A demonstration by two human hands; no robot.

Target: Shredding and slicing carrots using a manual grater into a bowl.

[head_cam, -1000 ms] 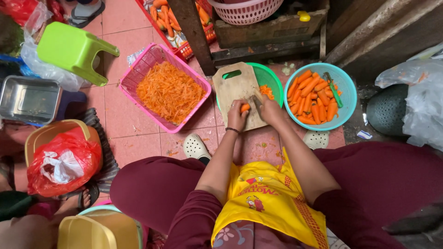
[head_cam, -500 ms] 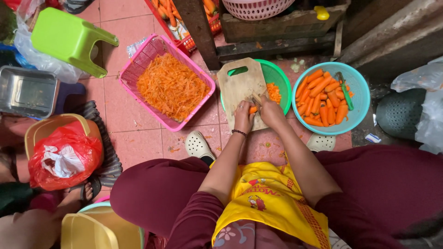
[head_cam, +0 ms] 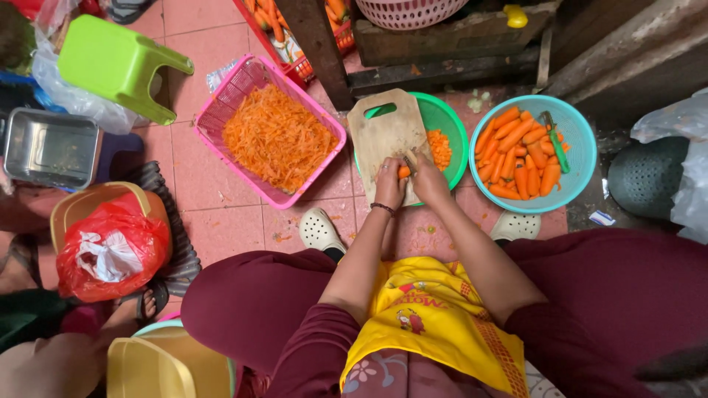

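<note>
Pink-tiled floor: pinning a carrot piece (head_cam: 403, 172) on the wooden cutting board (head_cam: 383, 133), left hand (head_cam: 389, 184) fingers pinching it, right hand (head_cam: 428, 177) closing fingers around a knife just right, blade hidden.

One cutting board (head_cam: 382, 134), two green bowls (head_cam: 445, 120), one pink basket (head_cam: 243, 85)

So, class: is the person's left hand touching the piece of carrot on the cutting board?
Touching. The head view shows the left hand with its fingers closed over the near end of the carrot piece on the wooden cutting board, no gap visible.
</note>
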